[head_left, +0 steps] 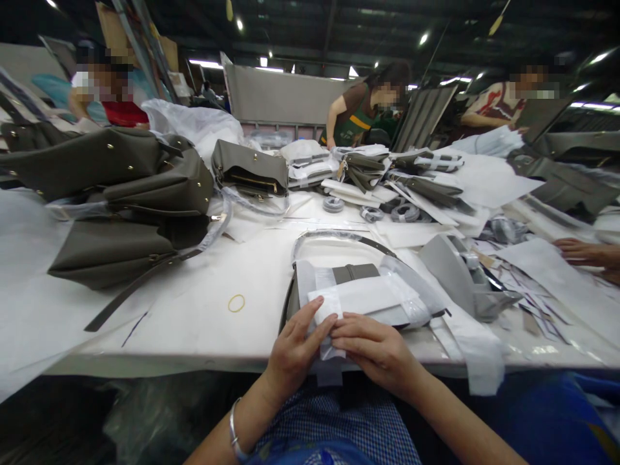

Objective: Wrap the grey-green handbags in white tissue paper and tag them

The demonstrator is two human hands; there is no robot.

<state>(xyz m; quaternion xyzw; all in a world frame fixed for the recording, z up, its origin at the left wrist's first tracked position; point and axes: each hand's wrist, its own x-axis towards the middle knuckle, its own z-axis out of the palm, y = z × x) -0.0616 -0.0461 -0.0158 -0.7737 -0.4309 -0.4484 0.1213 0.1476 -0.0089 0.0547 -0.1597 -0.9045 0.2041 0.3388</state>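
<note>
At the front edge of the table lies a dark grey-green handbag (356, 272), partly covered in white paper and clear film. Its wrapped handle (334, 235) arches away behind it. My left hand (298, 345) grips a folded strip of white wrapping paper (325, 303) at the bag's near left side. Close beside it, my right hand (375, 349) has its fingers bent together on the same paper. Both hands are closed, and their fingertips almost meet. The paper's lower end hangs over the table edge. What lies under the fingers is hidden.
A grey tape dispenser (453, 278) stands right of the bag, near scattered strips. Left are stacked handbags (130, 239) and a yellow rubber band (236, 303). Rolled straps (333, 205) lie behind. A co-worker's hand (588, 253) reaches in at right; several people work across the table.
</note>
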